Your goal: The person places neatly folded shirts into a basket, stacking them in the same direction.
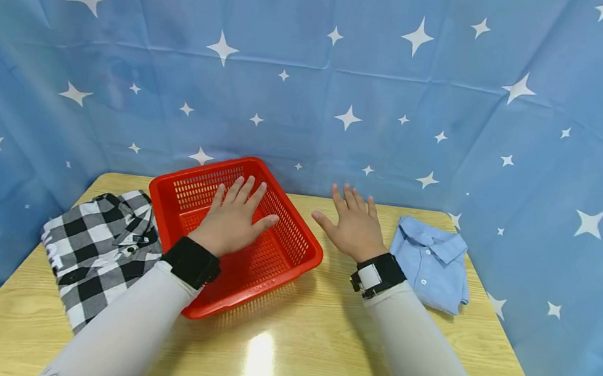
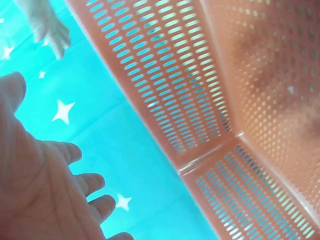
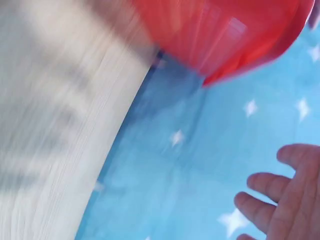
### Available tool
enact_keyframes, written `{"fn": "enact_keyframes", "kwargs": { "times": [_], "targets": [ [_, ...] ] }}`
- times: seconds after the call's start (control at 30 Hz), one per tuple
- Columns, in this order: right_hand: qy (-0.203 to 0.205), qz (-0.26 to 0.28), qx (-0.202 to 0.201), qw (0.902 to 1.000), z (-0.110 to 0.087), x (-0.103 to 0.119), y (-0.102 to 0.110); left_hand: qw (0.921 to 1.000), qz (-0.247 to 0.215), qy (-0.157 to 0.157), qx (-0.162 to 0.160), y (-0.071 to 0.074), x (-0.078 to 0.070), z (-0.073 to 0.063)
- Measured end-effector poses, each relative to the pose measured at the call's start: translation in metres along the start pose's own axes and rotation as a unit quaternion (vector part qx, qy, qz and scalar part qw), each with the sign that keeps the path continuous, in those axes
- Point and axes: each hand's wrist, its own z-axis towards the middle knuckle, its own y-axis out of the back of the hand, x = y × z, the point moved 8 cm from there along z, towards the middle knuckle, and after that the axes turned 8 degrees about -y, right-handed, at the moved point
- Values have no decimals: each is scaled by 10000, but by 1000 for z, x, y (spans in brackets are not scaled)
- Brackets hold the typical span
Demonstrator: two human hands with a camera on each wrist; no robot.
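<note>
In the head view a red plastic basket [image 1: 253, 294] with slotted walls stands turned at an angle on the table, nothing showing inside it. My left hand [image 1: 233, 220] hovers over the basket, fingers spread and straight, holding nothing. To the basket's right, my right hand [image 1: 355, 228] hangs above the table with fingers extended and thumb out, also bare. The left wrist view shows the left palm [image 2: 40, 185] beside the basket's perforated wall [image 2: 165, 75]. In the right wrist view, the right hand's fingers [image 3: 270, 187] are spread, with the basket [image 3: 225, 35] beyond.
A folded black-and-white checked shirt [image 1: 105, 240] lies left of the basket, close against it. Near the table's right edge lies a folded light blue shirt [image 1: 432, 268], beside the right wrist. A blue curtain [image 1: 301, 89] with white stars hangs behind the wooden table [image 1: 316, 351].
</note>
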Motion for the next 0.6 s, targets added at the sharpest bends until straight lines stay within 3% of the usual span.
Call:
{"fn": "enact_keyframes", "kwargs": {
  "times": [0.17,0.33,0.47,0.6],
  "targets": [
    [112,12,-106,9999,-4,1,4,9992,-134,-112,-348,26,7,-13],
    [327,175,-248,9990,-21,13,8,9960,-606,-16,-659,50,29,-42],
    [814,326,-396,9954,-44,38,10,9907,-1145,221,-697,56,51,-66],
    [1547,302,-345,9869,-74,75,3,9821,-1635,457,-810,60,69,-87]
  ]
}}
